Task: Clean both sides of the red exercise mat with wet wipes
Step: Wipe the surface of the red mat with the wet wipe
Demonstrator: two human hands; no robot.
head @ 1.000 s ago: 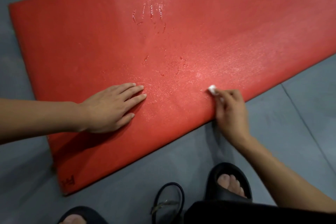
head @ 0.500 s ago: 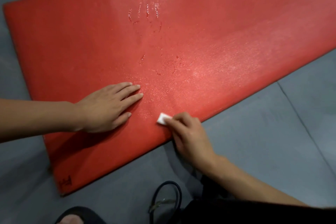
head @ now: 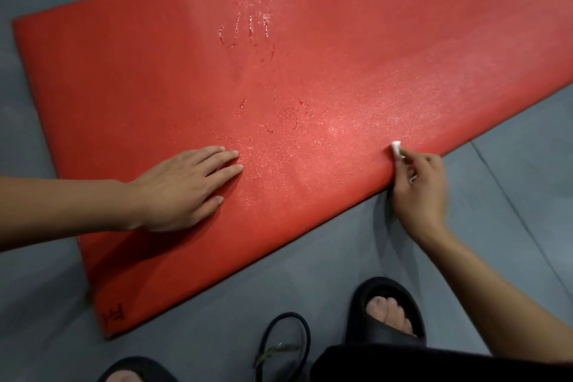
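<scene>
the right hand (head: 421, 192) had its fingers (head: 403, 161) curled, pinching a small white wipe (head: 396, 147) against the near edge of the mat (head: 341, 71). the left hand (head: 183, 187) lay flat on the mat, fingers straight and close together. the red mat lay on the grey floor (head: 496, 211), its surface wet. black slippers (head: 387, 310) stood near.
</scene>
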